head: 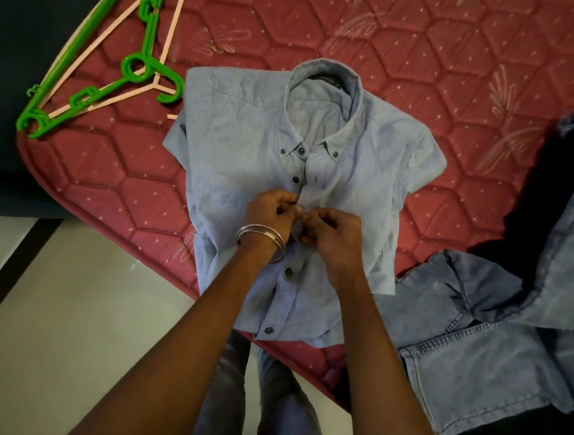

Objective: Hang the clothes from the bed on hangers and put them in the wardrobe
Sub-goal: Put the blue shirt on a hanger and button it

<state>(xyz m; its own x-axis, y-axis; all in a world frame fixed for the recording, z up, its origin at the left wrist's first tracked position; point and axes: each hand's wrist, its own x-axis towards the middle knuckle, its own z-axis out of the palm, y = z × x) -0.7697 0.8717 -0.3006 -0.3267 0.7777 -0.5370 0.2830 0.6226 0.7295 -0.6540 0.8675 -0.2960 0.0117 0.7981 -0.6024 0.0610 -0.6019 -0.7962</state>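
At the far left a dark floor area meets a pale tiled floor (69, 304) below it, with the rounded corner of the bed (118, 185) jutting over both. The bed is covered by a red quilted mattress with a hexagon pattern. Near its upper left corner lie two hangers, one on the other: a green hanger (133, 67) on top and a pale pink hanger (122, 25) beneath it, their hooks pointing toward the shirt.

Just right of the hangers, in the middle of the view, a light blue button-down shirt (250, 140) lies flat on the mattress, collar away from the person, sleeves folded under, its hem reaching the mattress edge. Dark buttons run down its front placket.

Both hands meet at the placket about halfway down the shirt. The left hand (272, 213), with silver bangles (260, 241) on its wrist, has its fingers curled and pinches the shirt's front edge. The right hand (335, 234), just beside it and touching it, is also curled, pinching the cloth at the same spot. Whether a button sits between the fingers is hidden.

Below the arms, the person's legs in grey trousers (230, 383) stand on the tiles.

To the right, blue denim jeans (472, 359) lie crumpled on the bed, close to the shirt's lower right corner, with a black garment (534, 207) beside them.
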